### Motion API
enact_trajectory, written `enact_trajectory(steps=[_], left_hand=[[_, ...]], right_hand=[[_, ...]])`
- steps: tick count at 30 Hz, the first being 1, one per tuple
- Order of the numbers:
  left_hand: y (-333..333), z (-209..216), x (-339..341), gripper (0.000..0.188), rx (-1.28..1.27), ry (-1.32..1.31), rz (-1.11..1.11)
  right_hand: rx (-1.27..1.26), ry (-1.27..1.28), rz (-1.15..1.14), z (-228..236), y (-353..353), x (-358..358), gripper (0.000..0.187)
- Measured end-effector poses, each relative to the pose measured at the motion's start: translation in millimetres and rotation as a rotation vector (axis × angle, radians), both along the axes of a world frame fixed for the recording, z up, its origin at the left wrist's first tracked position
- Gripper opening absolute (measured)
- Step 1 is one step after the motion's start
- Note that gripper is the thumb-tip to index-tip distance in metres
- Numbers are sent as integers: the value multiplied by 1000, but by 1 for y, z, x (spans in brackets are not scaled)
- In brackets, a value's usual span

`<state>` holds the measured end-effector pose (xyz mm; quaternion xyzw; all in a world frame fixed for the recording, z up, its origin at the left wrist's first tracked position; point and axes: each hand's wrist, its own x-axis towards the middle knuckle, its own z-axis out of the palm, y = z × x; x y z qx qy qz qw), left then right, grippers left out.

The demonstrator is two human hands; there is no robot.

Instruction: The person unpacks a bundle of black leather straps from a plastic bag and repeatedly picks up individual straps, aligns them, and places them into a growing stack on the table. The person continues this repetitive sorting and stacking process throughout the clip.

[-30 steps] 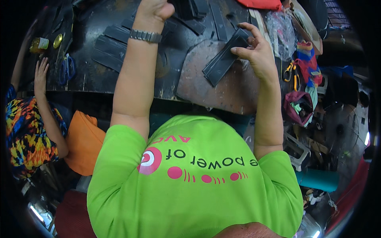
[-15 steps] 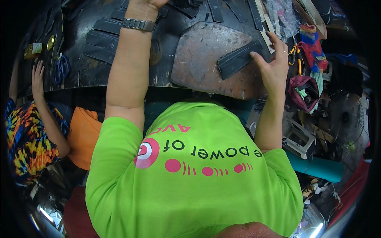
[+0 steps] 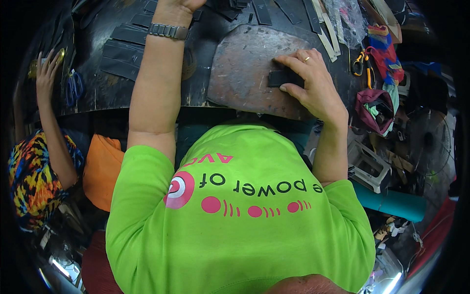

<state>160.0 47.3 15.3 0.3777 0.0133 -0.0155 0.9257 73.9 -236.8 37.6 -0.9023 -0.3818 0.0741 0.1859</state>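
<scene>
My right hand (image 3: pixel 316 81) is curled around a small stack of black flat strips (image 3: pixel 283 78), thumb along the near edge and fingers over the far side. The strips lie on a worn brown board (image 3: pixel 240 68) at the table's front edge; most of their length is hidden under my palm. My left arm reaches far forward, a metal watch on its wrist. Only the base of my left hand (image 3: pixel 182 5) shows at the top edge, so its fingers are out of view. Near it lie more black pieces (image 3: pixel 227 10).
Black strips (image 3: pixel 122 59) lie in rows on the dark table (image 3: pixel 196 95). At left, another person's hand (image 3: pixel 46 71) is beside a round golden lid (image 3: pixel 60 55) and blue scissors (image 3: pixel 74 88). At right are pale strips (image 3: pixel 330 39), clear plastic (image 3: pixel 348 22), orange-handled cutters (image 3: pixel 360 64) and a maroon pouch (image 3: pixel 374 110).
My right hand has moved left and closed over the fanned black strips, which now sit squared together. The other person's hand has risen toward the golden lid. My left arm has hardly moved.
</scene>
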Motion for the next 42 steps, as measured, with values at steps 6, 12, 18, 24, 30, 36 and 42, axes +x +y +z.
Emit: enact_trajectory(steps=[6, 12, 18, 24, 30, 36, 42], left_hand=[[-2, 2, -3, 15, -2, 3, 7], [-1, 0, -1, 15, 1, 29, -7], [-3, 3, -2, 14, 1, 31, 17], [0, 0, -1, 15, -24, -16, 0], [9, -2, 2, 14, -69, -11, -26], [8, -1, 2, 14, -64, -12, 20], [7, -2, 2, 13, -43, -25, 33]], right_hand=[[-52, 16, -15, 4, 4, 5, 34], [65, 252, -151, -4, 0, 10, 27], [347, 622, -200, -12, -3, 24, 33], [329, 206, -115, -15, 18, 15, 36], [91, -66, -225, -7, 18, -2, 33], [180, -110, -205, -14, 19, -7, 28], [232, -230, -173, -18, 21, -13, 25]])
